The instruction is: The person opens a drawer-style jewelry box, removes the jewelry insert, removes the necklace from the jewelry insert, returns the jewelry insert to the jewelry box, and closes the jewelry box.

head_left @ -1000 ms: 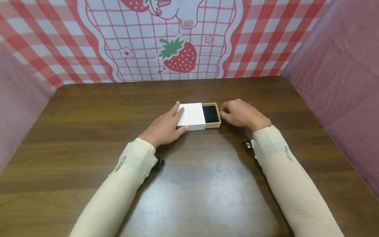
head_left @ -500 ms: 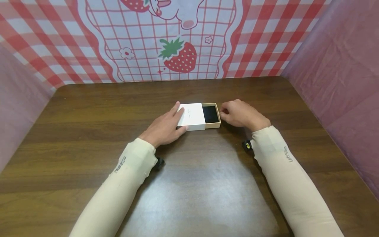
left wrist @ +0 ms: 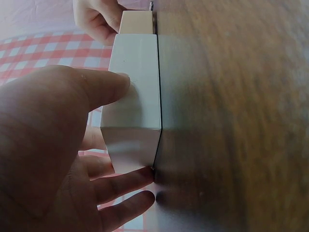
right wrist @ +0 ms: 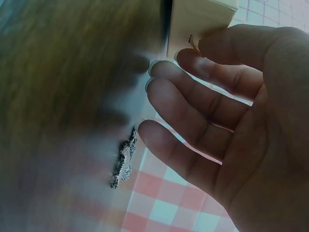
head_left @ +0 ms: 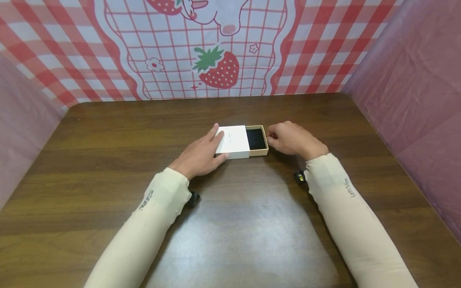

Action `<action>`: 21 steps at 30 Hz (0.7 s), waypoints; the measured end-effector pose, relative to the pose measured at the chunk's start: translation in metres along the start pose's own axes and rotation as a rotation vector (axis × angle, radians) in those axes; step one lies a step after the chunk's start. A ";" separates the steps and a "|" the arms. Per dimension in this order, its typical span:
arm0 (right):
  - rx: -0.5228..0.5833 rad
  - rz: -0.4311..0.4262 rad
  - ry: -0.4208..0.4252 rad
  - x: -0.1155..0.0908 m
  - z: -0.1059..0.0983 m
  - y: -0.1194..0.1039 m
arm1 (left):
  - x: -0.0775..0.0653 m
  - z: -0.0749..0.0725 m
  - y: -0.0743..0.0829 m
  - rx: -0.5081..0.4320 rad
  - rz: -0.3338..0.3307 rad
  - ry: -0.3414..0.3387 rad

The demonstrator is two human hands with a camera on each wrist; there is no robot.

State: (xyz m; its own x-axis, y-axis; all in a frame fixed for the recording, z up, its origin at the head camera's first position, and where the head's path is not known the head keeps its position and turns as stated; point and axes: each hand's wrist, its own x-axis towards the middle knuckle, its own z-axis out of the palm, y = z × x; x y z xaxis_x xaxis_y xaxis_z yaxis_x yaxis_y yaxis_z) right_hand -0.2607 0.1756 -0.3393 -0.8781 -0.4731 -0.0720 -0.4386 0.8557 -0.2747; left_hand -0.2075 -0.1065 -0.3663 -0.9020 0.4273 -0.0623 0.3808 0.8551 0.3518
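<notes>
A small drawer-style gift box lies on the wooden table, its white sleeve (head_left: 234, 142) on the left. The tan inner drawer (head_left: 259, 152) sticks partway out to the right and shows a black insert (head_left: 256, 139). My left hand (head_left: 199, 157) holds the sleeve's left end, thumb (left wrist: 108, 87) along the near side and fingers spread over the top and far end. At the drawer's right end is my right hand (head_left: 293, 138). In the right wrist view its thumb and index finger pinch a small pull tab (right wrist: 192, 41); the other fingers are loosely bent.
A silvery, chain-like object (right wrist: 124, 159) lies on the table beyond my right fingers, hidden by that hand in the head view. The wooden table (head_left: 119, 132) ends at a red-checked strawberry cloth (head_left: 219, 70) behind, with a pink curtain (head_left: 407, 88) on the right.
My right hand and forearm have shifted very slightly to the left. The box, the drawer's position and my left hand look the same.
</notes>
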 end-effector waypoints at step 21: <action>-0.002 -0.002 0.004 -0.001 0.001 -0.004 | -0.001 -0.001 0.001 -0.005 -0.007 -0.005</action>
State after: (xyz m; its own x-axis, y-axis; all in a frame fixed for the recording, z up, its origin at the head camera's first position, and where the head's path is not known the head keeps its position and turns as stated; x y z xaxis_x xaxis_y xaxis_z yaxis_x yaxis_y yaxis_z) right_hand -0.2585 0.1727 -0.3389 -0.8782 -0.4736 -0.0677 -0.4403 0.8554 -0.2728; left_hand -0.2067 -0.1063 -0.3654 -0.9036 0.4228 -0.0690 0.3736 0.8566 0.3558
